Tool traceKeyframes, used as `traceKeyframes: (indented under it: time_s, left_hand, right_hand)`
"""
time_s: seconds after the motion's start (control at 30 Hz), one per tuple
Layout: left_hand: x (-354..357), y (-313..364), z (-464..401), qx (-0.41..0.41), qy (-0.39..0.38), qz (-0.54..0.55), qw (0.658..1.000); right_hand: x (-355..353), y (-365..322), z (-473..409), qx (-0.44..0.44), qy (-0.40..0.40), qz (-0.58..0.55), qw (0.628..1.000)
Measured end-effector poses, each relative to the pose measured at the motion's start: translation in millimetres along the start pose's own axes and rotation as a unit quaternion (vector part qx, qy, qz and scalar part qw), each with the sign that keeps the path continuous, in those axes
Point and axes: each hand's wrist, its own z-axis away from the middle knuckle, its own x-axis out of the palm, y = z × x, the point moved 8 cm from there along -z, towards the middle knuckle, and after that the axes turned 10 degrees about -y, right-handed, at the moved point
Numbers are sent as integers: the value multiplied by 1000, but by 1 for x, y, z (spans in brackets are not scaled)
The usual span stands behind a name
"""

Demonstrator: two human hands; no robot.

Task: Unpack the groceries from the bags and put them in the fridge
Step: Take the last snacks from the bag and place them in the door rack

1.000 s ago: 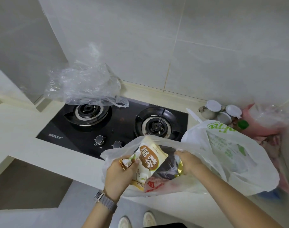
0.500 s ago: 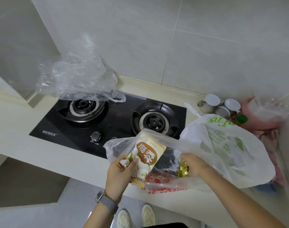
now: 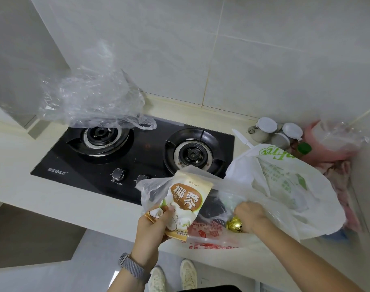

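The job looks just started. The left hand [image 3: 153, 223] grips a snack packet [image 3: 185, 204] at the mouth of the clear bag [image 3: 213, 232] on the desk [image 3: 15, 180]. The packet is cream and brown with coconut pictures (flat and soft-looking). The right hand [image 3: 250, 216] is inside the bag, curled around a shiny gold ball [image 3: 234, 224]. More food waits inside, and the white bag [image 3: 285, 186] looks full. No fridge in sight.

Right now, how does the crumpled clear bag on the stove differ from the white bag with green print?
The clear plastic bag is see-through, unprinted, and lies over the left burner. The white bag with green print is cloudy, bulges, and sits on the counter right of the stove. Neither bag is held.
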Motion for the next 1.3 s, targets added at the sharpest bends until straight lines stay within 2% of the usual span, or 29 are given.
traceKeyframes:
  time_s: [0.1, 0.23, 0.33, 0.47, 0.6, 0.73, 0.83, 0.9, 0.97, 1.03, 1.13, 1.3]
  left_hand:
    - [-1, 0, 4, -1, 2, 6, 1000]
    - [0, 4, 10, 10, 1, 17, 1000]
    - [4, 4, 15, 18, 0, 21, 1000]
    - [10, 5, 21, 24, -4, 30, 999]
    - [15, 19, 29, 33, -12, 35, 999]
    - [14, 38, 39, 33, -13, 34, 999]
    - [7, 54, 47, 32, -7, 34, 999]
    - [-1, 68, 49, 49, 5, 53, 997]
    - [-10, 81, 48, 65, 27, 92, 993]
    - [-17, 93, 45, 73, 47, 128, 988]
    - [-21, 103, 41, 62, 69, 144, 985]
    - [-23, 108, 48, 22, 49, 43, 998]
  right_hand:
    - [3, 2, 2, -21, 8, -66, 998]
    - [2, 13, 11, -43, -14, -261, 964]
    - [-9, 17, 27, -73, -20, -443, 893]
    - [-31, 11, 48, -137, 12, -611, 780]
    - [-51, -5, 81, -192, 31, -708, 679]
    - [-57, -25, 114, -224, 21, -763, 606]
    - [-51, -27, 139, -235, 29, -813, 533]
    - [-45, -24, 153, -235, 33, -842, 484]
    - [-44, -21, 164, -247, 30, -857, 451]
    - [-50, -20, 171, -261, 19, -856, 446]
    - [-61, -20, 164, -242, 16, -850, 467]
    - [-86, -29, 148, -227, 15, -840, 493]
